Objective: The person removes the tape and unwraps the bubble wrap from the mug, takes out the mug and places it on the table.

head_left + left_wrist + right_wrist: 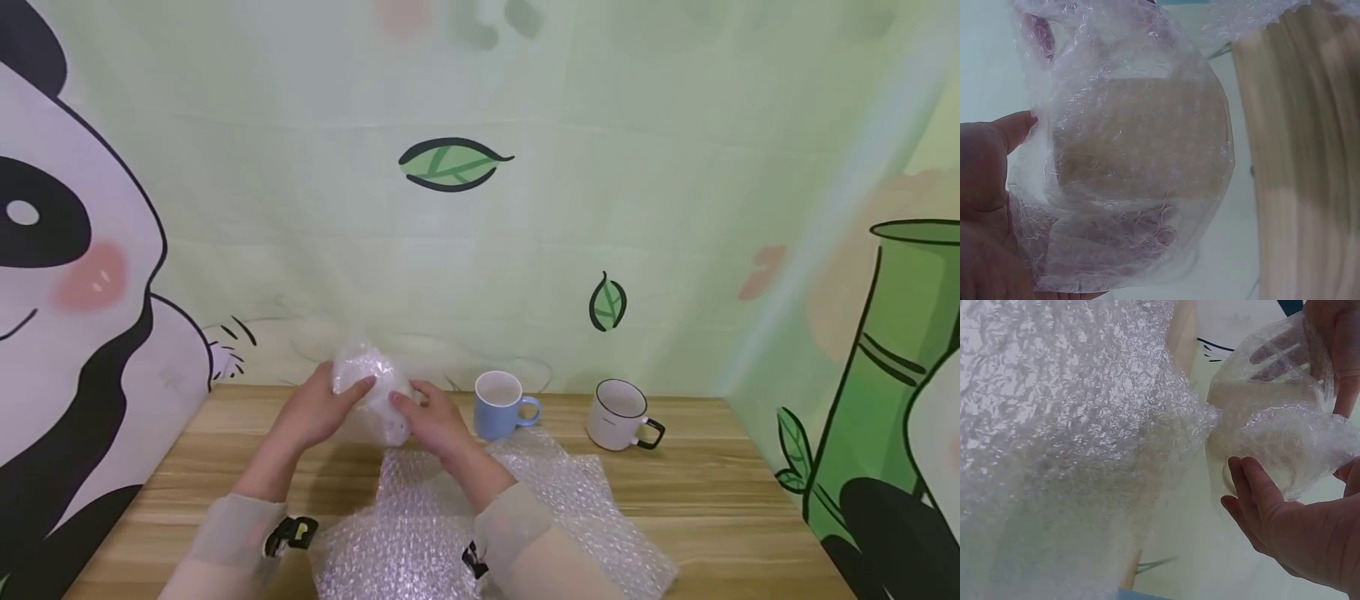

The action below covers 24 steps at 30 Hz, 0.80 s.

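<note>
Above the back left of the table, both hands hold a bubble-wrapped mug point(369, 400). Through the clear wrap a cream body point(1141, 137) shows, with several layers folded round it. My left hand point(318, 408) grips the bundle's left side, thumb across its front. From the right side, my right hand point(437, 421) holds it with thumb and fingers. In the right wrist view the fingers of my right hand point(1291, 528) press along the wrapped body, while my left hand point(1338, 356) holds the other side.
Loose sheets of bubble wrap point(420, 542) cover the table's front middle. A blue mug point(491, 417) stands behind them, and a white mug point(611, 421) with black rim and handle is farther right. A printed cloth backdrop point(525, 250) rises behind the wooden table point(720, 500).
</note>
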{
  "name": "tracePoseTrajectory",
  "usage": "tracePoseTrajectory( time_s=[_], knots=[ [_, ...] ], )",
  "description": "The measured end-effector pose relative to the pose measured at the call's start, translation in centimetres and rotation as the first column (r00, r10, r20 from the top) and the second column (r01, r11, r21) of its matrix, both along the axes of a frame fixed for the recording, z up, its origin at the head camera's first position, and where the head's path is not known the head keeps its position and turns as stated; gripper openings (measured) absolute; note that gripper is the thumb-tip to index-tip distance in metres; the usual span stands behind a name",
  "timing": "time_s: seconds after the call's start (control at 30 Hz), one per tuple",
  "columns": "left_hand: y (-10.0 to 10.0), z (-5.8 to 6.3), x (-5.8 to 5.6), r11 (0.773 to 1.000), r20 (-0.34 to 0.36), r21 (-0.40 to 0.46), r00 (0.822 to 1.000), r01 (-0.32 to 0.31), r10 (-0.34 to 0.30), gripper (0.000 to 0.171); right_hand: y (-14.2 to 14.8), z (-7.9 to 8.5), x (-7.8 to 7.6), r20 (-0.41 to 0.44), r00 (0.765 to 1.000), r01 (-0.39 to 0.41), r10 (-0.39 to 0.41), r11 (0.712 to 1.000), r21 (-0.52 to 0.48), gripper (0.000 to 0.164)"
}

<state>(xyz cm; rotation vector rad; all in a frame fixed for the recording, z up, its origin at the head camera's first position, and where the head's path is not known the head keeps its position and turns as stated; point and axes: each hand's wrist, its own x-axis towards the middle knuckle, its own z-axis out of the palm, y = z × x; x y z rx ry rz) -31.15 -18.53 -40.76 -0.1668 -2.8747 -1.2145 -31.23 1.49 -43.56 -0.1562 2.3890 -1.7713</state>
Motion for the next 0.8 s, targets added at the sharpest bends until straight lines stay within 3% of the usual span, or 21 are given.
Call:
tracePoseTrajectory(
  time_s=[0.3,0.8],
  knots=[
    [0.4,2.0,0.9,1.000,0.011,-0.026,1.000,-0.016,0.016,0.100,0.3,1.6,0.4,-0.021,0.999,0.027,-0.027,1.000,0.011,0.063],
    [1.4,3.0,2.4,0.999,0.014,-0.034,0.999,0.034,-0.034,0.104,1.8,2.7,1.5,-0.029,1.000,0.001,-0.003,0.999,-0.048,0.056]
  ],
)
